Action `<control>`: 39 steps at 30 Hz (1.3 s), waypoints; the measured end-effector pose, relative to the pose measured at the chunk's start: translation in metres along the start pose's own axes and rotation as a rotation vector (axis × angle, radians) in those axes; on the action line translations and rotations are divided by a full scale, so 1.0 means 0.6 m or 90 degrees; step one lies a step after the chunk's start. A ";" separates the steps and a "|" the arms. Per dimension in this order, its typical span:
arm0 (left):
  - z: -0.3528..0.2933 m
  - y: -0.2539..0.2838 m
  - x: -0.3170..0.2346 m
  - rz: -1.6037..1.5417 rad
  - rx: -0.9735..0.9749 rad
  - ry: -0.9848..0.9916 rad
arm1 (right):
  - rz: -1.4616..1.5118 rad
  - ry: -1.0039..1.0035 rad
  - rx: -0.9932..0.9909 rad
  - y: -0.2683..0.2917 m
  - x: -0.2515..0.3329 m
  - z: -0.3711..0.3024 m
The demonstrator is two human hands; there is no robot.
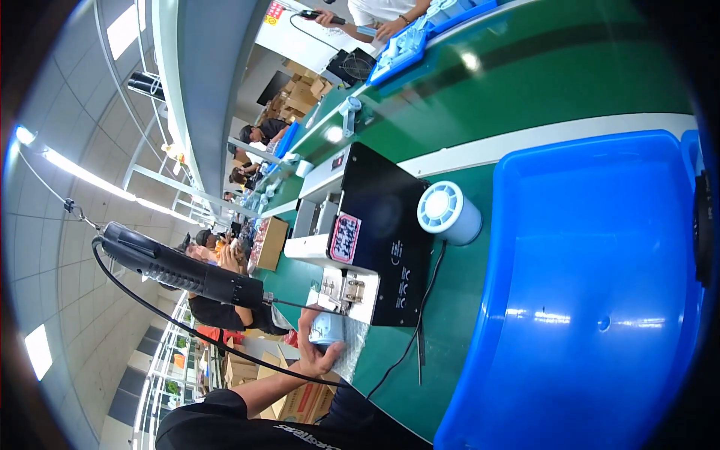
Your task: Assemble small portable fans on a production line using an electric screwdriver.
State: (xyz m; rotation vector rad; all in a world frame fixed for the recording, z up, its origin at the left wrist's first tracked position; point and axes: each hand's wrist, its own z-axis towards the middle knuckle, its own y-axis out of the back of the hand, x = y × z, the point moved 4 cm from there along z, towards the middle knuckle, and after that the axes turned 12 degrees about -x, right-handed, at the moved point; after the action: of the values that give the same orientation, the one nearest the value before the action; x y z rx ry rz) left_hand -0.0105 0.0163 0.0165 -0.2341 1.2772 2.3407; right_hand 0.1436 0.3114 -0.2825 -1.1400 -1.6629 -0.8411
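My left hand [318, 355] is closed round a light blue round plastic housing [327, 330], its fingers on one side and its thumb on the other. The hand is beside the metal front of a black and white screw feeder [379, 240]. Just above the housing hangs a black electric screwdriver [176, 266] on a cable, its thin bit reaching toward the feeder's metal outlet [351, 291]. No hand of mine is on the screwdriver. A light blue cylinder with a white spoked end [448, 214] is on the green bench behind the feeder. My right hand is out of view.
A large blue bin [570, 292] takes up the right side. A black cable [427, 300] crosses the green bench [450, 367]. Beyond a white rail [480, 156], another person's hands [390, 28] are over a blue tray of light blue parts [405, 52]. Several people work along the line.
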 end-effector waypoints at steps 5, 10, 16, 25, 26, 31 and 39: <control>-0.007 0.005 0.010 0.010 0.019 0.048 | -0.014 0.024 -0.019 -0.001 -0.041 0.013; -0.011 0.004 0.012 0.015 -0.008 -0.004 | -0.033 0.034 -0.031 -0.013 -0.105 0.019; -0.008 0.007 0.013 0.025 0.012 0.028 | -0.050 0.027 -0.071 -0.008 -0.197 0.020; -0.011 0.003 0.017 0.006 0.004 0.040 | -0.104 0.003 -0.135 0.018 -0.349 -0.017; -0.010 -0.002 0.017 0.002 0.005 0.041 | -0.111 -0.001 -0.145 0.024 -0.366 -0.025; -0.011 0.005 0.011 0.017 0.008 0.042 | -0.170 -0.042 -0.170 0.046 -0.462 -0.136; 0.034 -0.015 -0.027 -0.048 0.043 0.032 | -0.326 -0.086 -0.239 0.148 -0.522 -0.414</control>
State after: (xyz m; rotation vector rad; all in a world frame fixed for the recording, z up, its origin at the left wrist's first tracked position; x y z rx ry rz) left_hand 0.0093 0.0327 0.0268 -0.3163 1.3452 2.2375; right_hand 0.3492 0.0231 -0.4885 -1.0417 -2.0039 -1.4760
